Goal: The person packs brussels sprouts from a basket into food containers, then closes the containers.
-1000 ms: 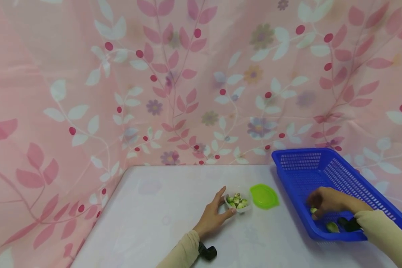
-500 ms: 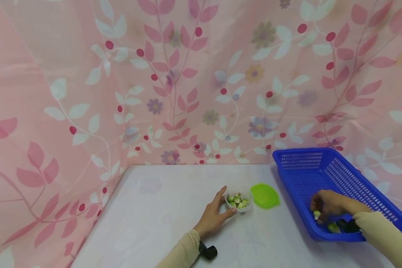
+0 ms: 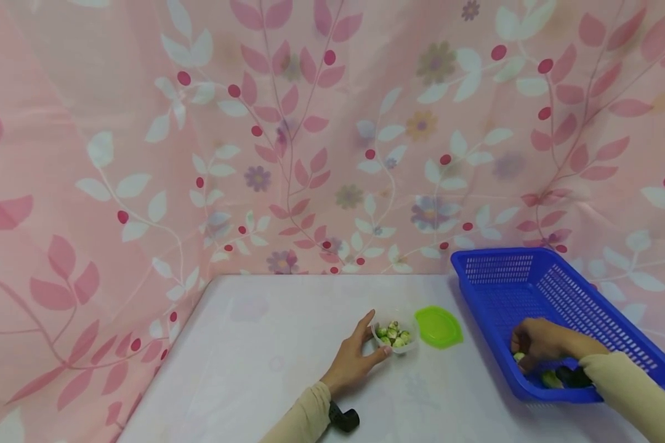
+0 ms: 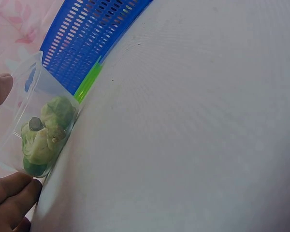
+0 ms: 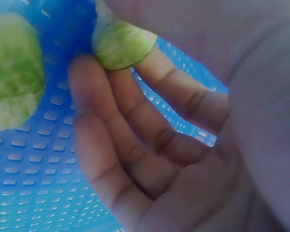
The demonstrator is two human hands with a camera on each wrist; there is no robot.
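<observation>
My left hand [image 3: 348, 364] holds a small clear plastic container [image 3: 403, 349] on the table, its thumb and fingers on opposite sides. Inside lie several Brussels sprouts [image 3: 392, 333], seen through the wall in the left wrist view. Down in the blue basket [image 3: 483, 329], my right hand [image 3: 554, 339] pinches a Brussels sprout [image 5: 125, 46] between thumb and fingertips; the thumb covers part of it. Another sprout [image 5: 14, 72] lies beside the fingers on the basket's perforated floor.
A bright green lid [image 3: 439, 327] lies flat between the container and the basket. The white table [image 3: 244, 357] ends at a pink floral curtain [image 3: 310, 135] behind and on the left. The basket's raised walls surround my right hand.
My right hand has shifted slightly within the basket, its fingers coming in around the sprout. The left hand and container have stayed in place.
</observation>
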